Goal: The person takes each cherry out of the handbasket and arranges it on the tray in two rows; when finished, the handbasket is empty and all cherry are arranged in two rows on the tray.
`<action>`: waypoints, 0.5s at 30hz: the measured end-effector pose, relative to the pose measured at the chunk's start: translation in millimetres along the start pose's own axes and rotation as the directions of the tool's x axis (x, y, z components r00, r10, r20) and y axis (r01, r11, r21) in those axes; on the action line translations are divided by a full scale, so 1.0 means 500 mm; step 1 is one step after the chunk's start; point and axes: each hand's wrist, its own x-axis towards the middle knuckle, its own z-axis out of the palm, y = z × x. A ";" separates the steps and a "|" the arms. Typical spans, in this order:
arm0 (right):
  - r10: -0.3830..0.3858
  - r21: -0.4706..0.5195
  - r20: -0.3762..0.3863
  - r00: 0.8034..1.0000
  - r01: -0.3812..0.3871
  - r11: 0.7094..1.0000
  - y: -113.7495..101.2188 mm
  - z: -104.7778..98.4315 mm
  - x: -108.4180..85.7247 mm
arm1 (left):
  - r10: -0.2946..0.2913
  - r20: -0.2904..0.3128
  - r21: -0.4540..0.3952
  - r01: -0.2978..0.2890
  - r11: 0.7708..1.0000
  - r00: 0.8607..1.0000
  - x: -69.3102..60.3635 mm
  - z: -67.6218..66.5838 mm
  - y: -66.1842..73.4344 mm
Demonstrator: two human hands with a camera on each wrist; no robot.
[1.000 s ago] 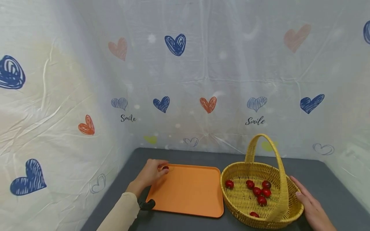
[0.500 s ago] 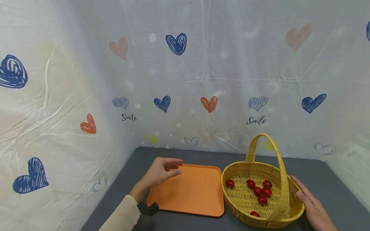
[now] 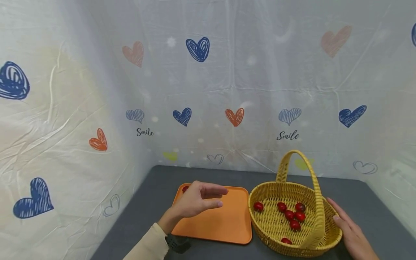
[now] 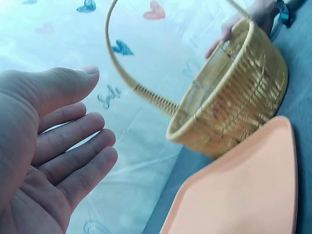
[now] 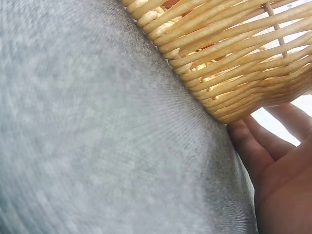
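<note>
Seven red fruits show inside the yellow wicker basket, most of them grouped toward the middle, one near the left wall and one at the near side. One more, a lone red fruit, lies in the far left corner of the orange tray, just beyond the person's left hand; only the head view shows it. The tray sits just left of the basket on the dark grey table.

The left hand hangs over the tray, fingers reaching toward the basket and the thumb held apart below them. The left wrist view gives what the head view hides: the bare palm and all the fingers, loose and nearly straight — nothing is grasped.

The right hand rests at the basket's right side. The right wrist view catches it from low down, its fingers extended and spread against the outside of the weave — touching, without clenching.

A cream sleeve covers the left forearm, with a dark wrist device beyond its cuff. Behind the table hangs a pale curtain printed with hearts and the word "Smile".
</note>
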 end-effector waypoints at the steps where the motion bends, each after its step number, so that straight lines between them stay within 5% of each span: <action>1: -0.002 -0.002 -0.002 1.000 0.002 1.000 0.001 0.000 0.000 | 0.003 0.005 -0.008 -0.003 1.000 1.000 0.003 0.007 0.004; 15: -0.011 0.012 0.001 1.000 0.011 1.000 0.003 0.002 0.004 | 0.032 0.076 -0.021 -0.031 0.999 0.997 0.057 0.119 0.030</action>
